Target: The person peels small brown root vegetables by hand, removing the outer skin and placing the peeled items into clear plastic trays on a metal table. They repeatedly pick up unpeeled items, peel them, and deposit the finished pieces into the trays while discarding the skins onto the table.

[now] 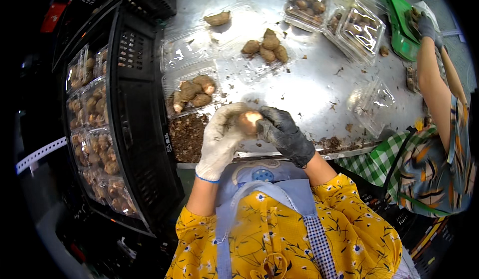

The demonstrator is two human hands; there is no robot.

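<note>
My left hand (223, 136), in a white knit glove, holds a taro corm (250, 123) with a pale cut face. Against its right side press the fingers of my right hand (286, 133), in a dark grey glove; whether they hold a small tool is hidden. Beyond my left hand, an open clear plastic clamshell box (168, 108) holds several taro corms (191, 90). Further up, several more corms (267, 47) are piled on another open clear box (239, 67). A single corm (217, 18) lies near the far side of the metal table (314, 69).
Black crates (140, 110) at left hold filled clamshells (98, 144). Peelings and dirt (189, 136) cover the table's near left corner. Closed filled boxes (361, 30) and an empty clamshell (374, 103) lie right. A co-worker's gloved hands (426, 28) are over a green tray (402, 35).
</note>
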